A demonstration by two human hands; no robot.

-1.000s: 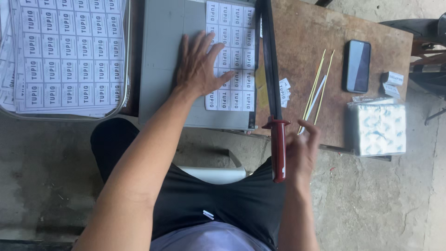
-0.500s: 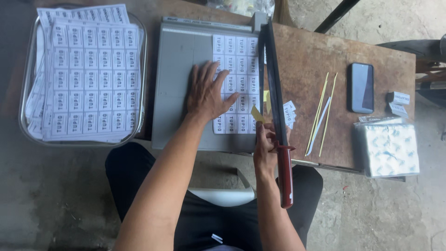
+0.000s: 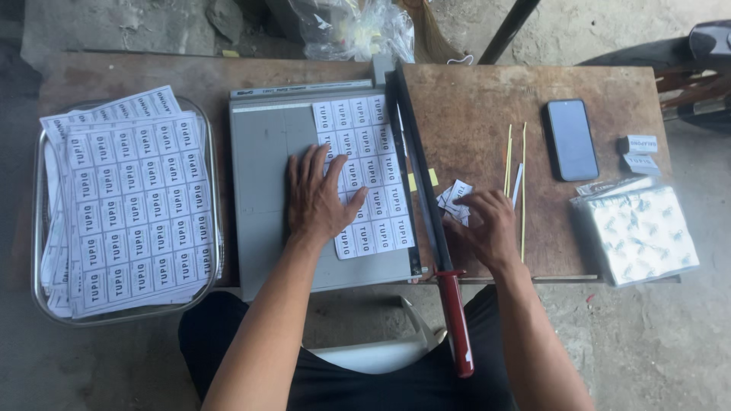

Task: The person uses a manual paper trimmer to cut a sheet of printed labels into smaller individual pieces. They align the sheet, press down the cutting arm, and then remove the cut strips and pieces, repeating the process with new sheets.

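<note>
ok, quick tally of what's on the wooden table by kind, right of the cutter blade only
Phone: 1
Thin yellow sticks: 2
Patterned wrapped packet: 1
Small stacks of cut labels at the far right: 2
Loose pile of cut labels under the right hand: 1
Total: 7

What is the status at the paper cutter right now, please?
Left hand flat on the label sheet on the cutter bed. Right hand on cut labels beside the lowered blade arm. Red handle free.
</note>
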